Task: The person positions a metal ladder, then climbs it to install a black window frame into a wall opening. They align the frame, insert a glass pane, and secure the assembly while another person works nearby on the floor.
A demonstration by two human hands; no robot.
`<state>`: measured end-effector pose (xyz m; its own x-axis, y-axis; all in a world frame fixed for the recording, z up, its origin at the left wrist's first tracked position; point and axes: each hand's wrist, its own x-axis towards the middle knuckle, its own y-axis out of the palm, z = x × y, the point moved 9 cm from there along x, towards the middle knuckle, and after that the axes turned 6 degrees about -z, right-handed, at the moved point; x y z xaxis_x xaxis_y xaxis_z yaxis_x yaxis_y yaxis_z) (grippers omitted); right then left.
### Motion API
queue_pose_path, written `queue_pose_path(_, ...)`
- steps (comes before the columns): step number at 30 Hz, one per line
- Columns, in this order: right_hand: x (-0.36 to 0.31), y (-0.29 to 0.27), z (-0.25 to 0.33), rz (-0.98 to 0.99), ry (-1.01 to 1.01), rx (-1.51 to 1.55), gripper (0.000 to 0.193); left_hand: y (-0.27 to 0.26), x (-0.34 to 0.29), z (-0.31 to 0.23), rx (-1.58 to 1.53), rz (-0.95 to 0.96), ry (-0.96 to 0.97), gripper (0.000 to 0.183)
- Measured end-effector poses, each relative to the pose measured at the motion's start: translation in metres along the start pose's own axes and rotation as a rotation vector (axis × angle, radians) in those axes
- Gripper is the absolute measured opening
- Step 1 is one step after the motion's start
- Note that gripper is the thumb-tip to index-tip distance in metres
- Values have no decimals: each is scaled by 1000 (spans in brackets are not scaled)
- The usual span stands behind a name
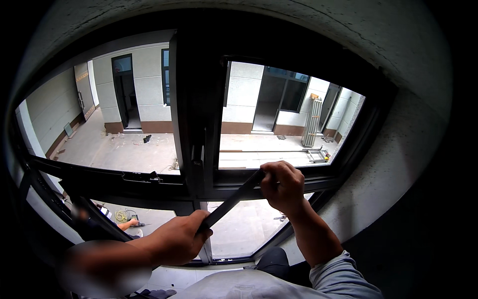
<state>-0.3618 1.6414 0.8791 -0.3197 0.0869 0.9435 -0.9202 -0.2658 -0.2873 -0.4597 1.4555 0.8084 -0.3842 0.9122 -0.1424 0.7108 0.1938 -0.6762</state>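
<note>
A short, dark, straight strip slants across the front of the window frame, its right end higher than its left. My left hand is closed round the lower end, fingers curled under it. At the upper end, my right hand pinches the strip just below the sill of the right-hand pane opening. Whether the strip touches the frame behind it, I cannot tell. A slim window handle sits on the middle upright, above the strip.
A latch piece lies along the left sash's lower rail. Rough wall borders the right side. Outside, a folded metal ladder leans by a doorway, with long bars on the ground. At lower left, a person's arm reaches to a drill-like tool.
</note>
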Motion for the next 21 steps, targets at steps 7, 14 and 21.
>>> queue_pose_path(7,-56,-17,-72,326,661,402,24,-83,-48,-17,187,-379,440,30)
queue_pose_path(14,-90,-19,-74,483,604,251,1,-186,-81,26,878,-777,333,32)
queue_pose_path(21,-92,-10,-83,414,498,106,11,-243,-45,173,862,-788,33,28)
